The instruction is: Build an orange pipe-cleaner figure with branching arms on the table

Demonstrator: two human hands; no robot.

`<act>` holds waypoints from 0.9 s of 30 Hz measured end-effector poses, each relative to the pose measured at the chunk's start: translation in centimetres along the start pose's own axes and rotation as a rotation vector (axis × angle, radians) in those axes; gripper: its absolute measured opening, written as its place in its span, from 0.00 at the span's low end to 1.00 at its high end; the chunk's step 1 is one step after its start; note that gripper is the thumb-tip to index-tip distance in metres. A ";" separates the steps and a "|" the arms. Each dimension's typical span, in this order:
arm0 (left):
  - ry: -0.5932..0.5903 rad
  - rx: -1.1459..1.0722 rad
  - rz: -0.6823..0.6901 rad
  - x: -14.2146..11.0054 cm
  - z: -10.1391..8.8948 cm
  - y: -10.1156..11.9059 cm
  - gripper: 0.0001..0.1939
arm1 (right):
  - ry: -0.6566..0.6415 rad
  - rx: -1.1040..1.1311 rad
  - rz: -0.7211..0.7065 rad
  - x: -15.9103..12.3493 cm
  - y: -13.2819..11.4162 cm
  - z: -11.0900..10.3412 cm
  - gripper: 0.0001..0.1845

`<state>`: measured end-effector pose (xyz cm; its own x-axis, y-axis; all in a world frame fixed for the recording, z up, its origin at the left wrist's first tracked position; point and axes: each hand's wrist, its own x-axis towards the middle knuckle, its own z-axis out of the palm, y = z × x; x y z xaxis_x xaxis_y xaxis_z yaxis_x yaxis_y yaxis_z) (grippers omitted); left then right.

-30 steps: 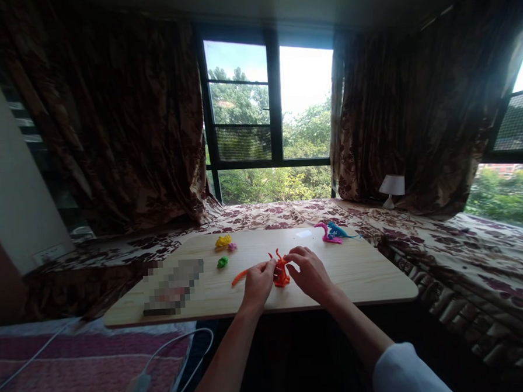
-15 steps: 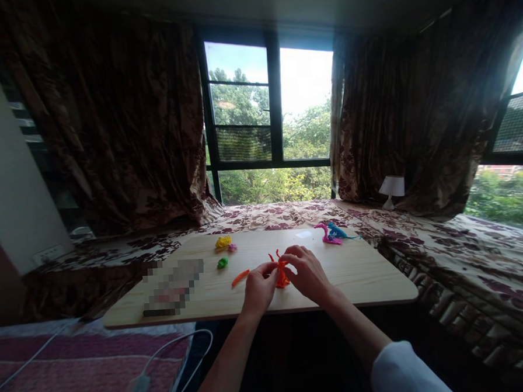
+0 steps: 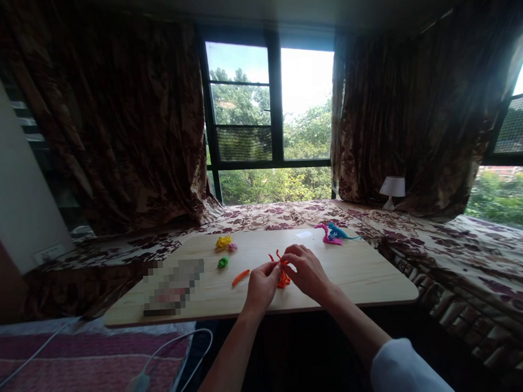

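An orange clay figure with thin strands sticking up at its top stands on the light wooden table. My left hand pinches its upper part from the left with thumb and fingers. From the right, my right hand closes its fingertips on the top of the same figure, and the fingers hide part of it. An orange clay strip lies just left of my left hand. Farther off are a green clay lump, a yellow clay lump and a small pink-purple lump.
At the table's back right stand a magenta clay figure and a blue clay figure. A blurred-out flat object lies on the left side. Beyond are a white lamp and a flowered window seat. A white cable hangs at lower left.
My hands have shifted slightly at the top of the orange figure, the left fingertips moving a little right and closer to the right ones. Everything else stays put.
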<state>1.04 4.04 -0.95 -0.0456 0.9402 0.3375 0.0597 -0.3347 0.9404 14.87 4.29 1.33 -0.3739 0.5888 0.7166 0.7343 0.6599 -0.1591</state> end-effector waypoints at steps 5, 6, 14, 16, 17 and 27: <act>0.052 -0.018 0.006 -0.1 0.1 -0.4 0.16 | -0.012 -0.023 0.016 0.0 -0.2 0.2 0.06; 0.060 -0.016 0.010 -0.1 0.1 -0.5 0.16 | -0.010 -0.024 0.016 0.0 -0.2 0.3 0.07; 0.142 0.014 0.017 -0.1 -0.5 -1.4 0.17 | 0.023 0.000 0.062 0.0 0.2 0.3 0.08; 0.141 0.016 0.002 -0.3 -0.6 -1.4 0.17 | 0.016 -0.013 0.077 0.1 0.3 0.2 0.14; 0.141 0.017 -0.010 -0.4 -0.7 -1.4 0.17 | 0.008 -0.026 0.081 0.1 0.4 0.2 0.16; 0.158 -0.066 -0.118 -1.7 -1.0 -1.7 0.19 | -0.053 -0.142 0.020 0.6 -0.2 0.3 0.08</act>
<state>0.03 2.92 -3.12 -0.2048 0.9532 0.2225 -0.0201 -0.2313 0.9727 14.37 4.66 1.61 -0.3855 0.6273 0.6766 0.8130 0.5778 -0.0724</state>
